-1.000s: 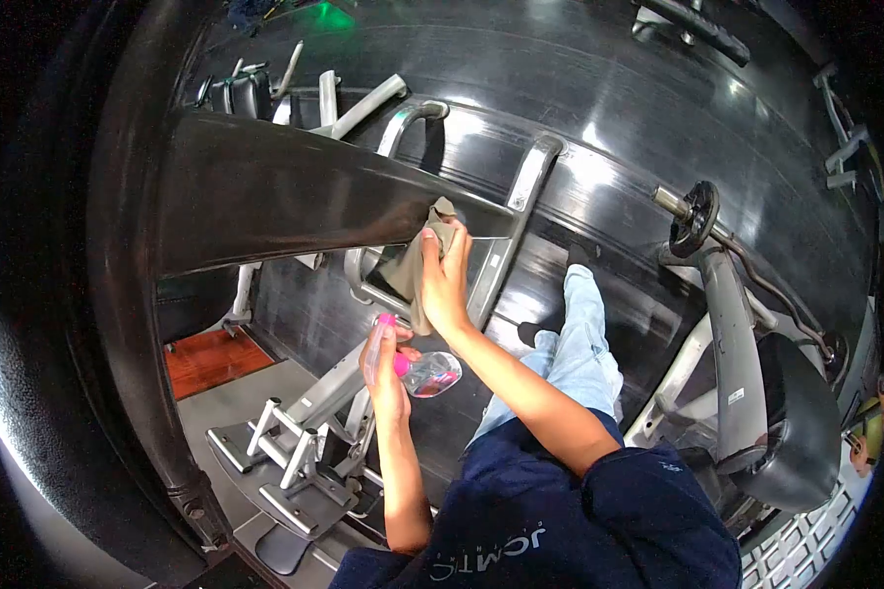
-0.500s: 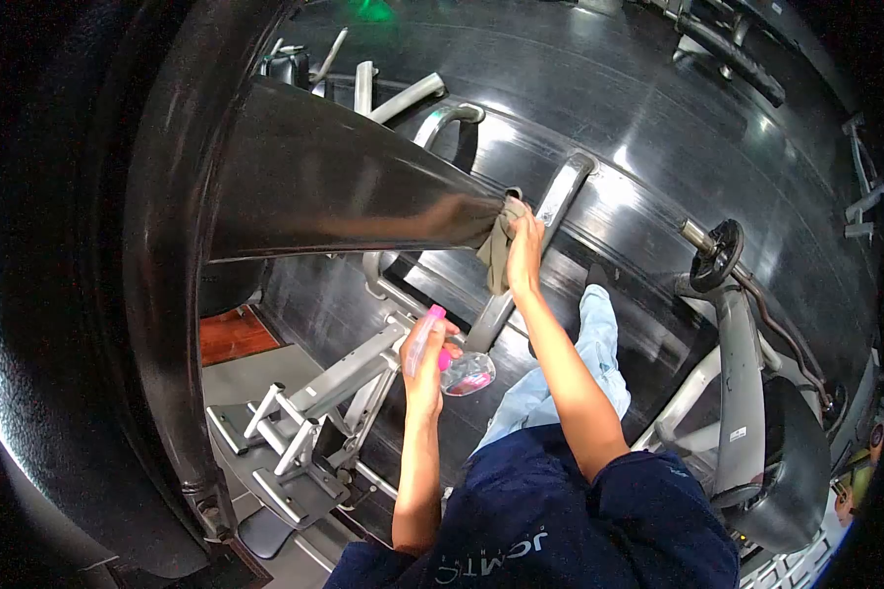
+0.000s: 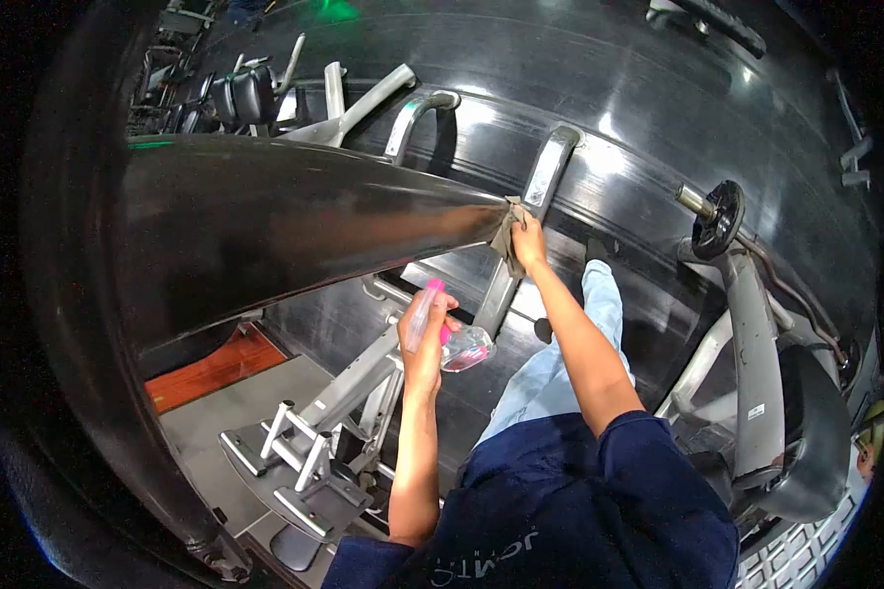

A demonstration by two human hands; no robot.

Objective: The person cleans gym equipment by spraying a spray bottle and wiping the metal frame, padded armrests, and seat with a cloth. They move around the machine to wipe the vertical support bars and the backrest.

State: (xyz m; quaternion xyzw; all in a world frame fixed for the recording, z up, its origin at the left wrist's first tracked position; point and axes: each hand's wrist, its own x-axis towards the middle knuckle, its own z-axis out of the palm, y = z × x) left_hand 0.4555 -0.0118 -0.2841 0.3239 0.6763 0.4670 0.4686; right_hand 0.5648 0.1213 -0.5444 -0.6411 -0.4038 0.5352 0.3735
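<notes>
My left hand (image 3: 423, 344) is wrapped round a clear spray bottle (image 3: 467, 349) with a pink nozzle and collar. The bottle is tilted, its body pointing right, with some pink showing on it. Higher up, my right hand (image 3: 528, 242) grips a grey-brown cloth (image 3: 508, 236) against the narrow end of a long glossy black beam (image 3: 314, 221). The cloth hangs a little below the beam's tip, and my right fingertips are partly hidden in it.
Silver machine legs (image 3: 551, 172) stand on the dark floor behind the beam's end. At the right is a machine with a weight plate (image 3: 719, 220) and a black pad. A silver frame with foot plates (image 3: 300, 481) stands lower left.
The view has shifted, so the beam appears lower at its left and more machines show at upper left. The cloth looks more bunched at the beam's tip. The bottle is still in my left hand.
</notes>
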